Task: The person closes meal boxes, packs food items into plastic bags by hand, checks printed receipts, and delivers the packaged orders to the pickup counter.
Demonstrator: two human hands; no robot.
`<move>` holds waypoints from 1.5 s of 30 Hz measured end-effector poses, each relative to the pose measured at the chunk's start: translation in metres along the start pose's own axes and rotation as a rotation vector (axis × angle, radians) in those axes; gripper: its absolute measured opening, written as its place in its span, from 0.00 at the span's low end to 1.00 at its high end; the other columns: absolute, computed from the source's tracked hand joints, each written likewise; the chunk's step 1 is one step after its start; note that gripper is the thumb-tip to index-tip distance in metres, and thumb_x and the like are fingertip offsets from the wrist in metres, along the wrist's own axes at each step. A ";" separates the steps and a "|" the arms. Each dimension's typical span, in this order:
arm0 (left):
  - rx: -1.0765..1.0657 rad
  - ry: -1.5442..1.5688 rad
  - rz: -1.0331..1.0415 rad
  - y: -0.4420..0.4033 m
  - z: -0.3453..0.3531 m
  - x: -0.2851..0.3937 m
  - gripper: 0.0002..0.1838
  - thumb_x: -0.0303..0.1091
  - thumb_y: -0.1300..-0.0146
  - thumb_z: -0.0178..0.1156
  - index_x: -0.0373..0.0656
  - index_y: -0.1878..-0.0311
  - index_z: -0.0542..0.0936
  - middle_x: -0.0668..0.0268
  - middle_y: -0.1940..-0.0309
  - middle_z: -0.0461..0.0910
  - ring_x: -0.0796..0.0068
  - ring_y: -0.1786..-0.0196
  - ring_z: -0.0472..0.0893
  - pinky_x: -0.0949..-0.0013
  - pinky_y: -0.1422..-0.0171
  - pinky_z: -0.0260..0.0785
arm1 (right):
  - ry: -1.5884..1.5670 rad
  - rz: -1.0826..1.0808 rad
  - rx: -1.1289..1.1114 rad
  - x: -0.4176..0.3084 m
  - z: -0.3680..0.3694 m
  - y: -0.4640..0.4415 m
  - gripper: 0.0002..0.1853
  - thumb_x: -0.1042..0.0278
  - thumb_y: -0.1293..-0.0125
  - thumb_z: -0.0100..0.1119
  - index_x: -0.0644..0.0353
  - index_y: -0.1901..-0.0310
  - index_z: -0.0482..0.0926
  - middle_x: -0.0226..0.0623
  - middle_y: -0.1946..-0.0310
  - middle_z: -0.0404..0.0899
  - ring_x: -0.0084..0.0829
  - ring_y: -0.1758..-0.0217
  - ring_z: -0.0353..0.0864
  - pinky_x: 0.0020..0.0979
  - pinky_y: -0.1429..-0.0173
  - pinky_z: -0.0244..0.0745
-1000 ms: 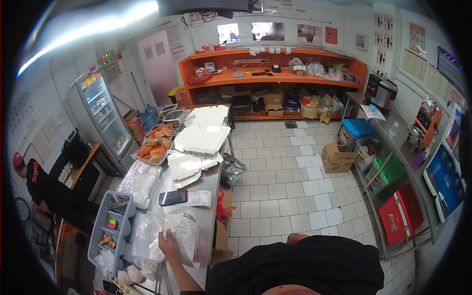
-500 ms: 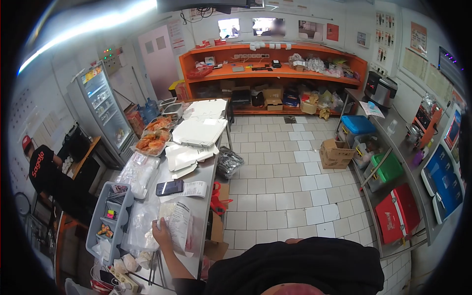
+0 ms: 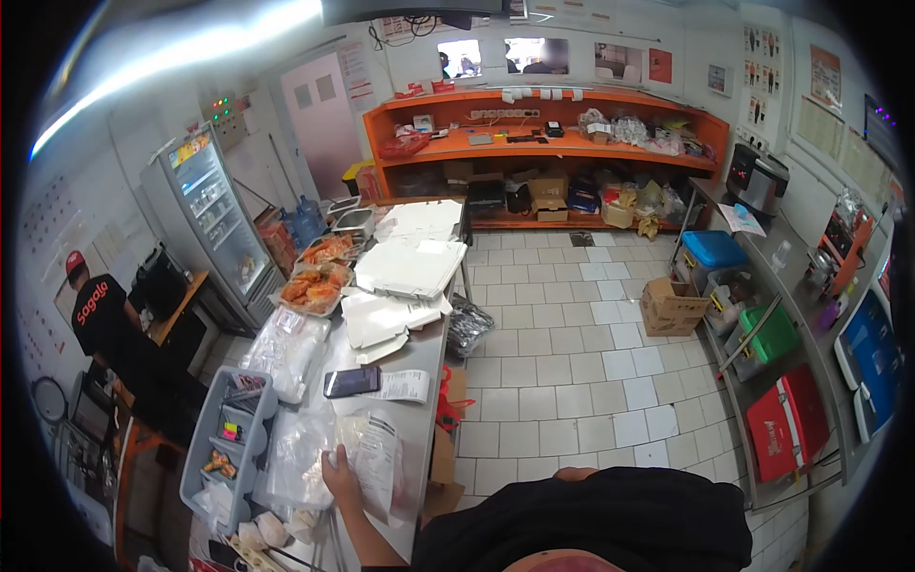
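My left hand is closed at the edge of a clear plastic bag on the steel table; what its fingers hold is too small to make out. Just right of it lies a plastic-wrapped packet with a printed receipt. Beyond the hand a dark phone rests on the table beside another paper slip. Of my right hand, only a small part shows past my black top, and its fingers are hidden.
Left of the bags stands a grey divided bin. Farther back are white cardboard boxes and trays of orange food. A co-worker stands at the left counter. A carton sits on the floor.
The view has shifted, moving the whole scene right in the picture. My left hand stays beside the bag and receipt. The co-worker at the left stands more upright.
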State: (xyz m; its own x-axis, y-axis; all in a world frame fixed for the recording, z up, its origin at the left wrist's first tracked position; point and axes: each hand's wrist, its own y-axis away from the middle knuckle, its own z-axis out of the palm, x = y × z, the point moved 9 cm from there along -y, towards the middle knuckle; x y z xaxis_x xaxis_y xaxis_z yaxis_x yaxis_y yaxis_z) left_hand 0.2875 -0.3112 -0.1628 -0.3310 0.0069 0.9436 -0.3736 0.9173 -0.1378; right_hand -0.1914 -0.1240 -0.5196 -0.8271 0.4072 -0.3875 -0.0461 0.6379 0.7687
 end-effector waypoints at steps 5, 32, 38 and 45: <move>0.015 -0.056 -0.116 -0.005 0.002 0.005 0.39 0.53 0.35 0.59 0.20 0.41 0.67 0.40 0.45 0.73 0.53 0.41 0.73 0.63 0.34 0.62 | -0.003 -0.108 -0.020 -0.037 0.001 -0.028 0.19 0.54 0.45 0.62 0.60 0.59 0.85 0.49 0.56 0.82 0.48 0.48 0.80 0.44 0.46 0.75; 0.636 -0.445 0.012 0.041 -0.022 -0.030 0.28 0.45 0.32 0.56 0.30 0.40 0.68 0.51 0.46 0.73 0.58 0.41 0.72 0.60 0.38 0.64 | 0.114 -0.142 -0.142 0.079 -0.209 -0.153 0.14 0.59 0.38 0.55 0.62 0.65 0.85 0.40 0.68 0.85 0.36 0.68 0.83 0.41 0.63 0.78; 0.917 -0.428 -0.046 0.154 -0.011 -0.054 0.26 0.47 0.31 0.54 0.31 0.44 0.73 0.44 0.46 0.73 0.50 0.48 0.75 0.56 0.43 0.68 | 0.107 -0.226 -0.277 0.074 -0.172 -0.154 0.16 0.59 0.35 0.54 0.61 0.57 0.83 0.35 0.65 0.85 0.34 0.68 0.82 0.38 0.65 0.79; 0.789 -0.554 -0.138 0.149 0.014 -0.051 0.26 0.48 0.31 0.52 0.30 0.47 0.75 0.42 0.48 0.73 0.48 0.50 0.76 0.55 0.46 0.69 | 0.228 -0.146 -0.278 0.131 -0.201 -0.123 0.17 0.57 0.34 0.52 0.60 0.53 0.83 0.35 0.60 0.86 0.36 0.60 0.84 0.42 0.55 0.77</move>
State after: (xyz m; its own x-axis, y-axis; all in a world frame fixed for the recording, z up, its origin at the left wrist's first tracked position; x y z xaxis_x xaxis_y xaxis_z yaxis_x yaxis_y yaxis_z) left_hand 0.2360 -0.1804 -0.2356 -0.5265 -0.4539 0.7188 -0.8459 0.3643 -0.3895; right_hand -0.4066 -0.2809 -0.5626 -0.9026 0.1495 -0.4038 -0.2964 0.4644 0.8345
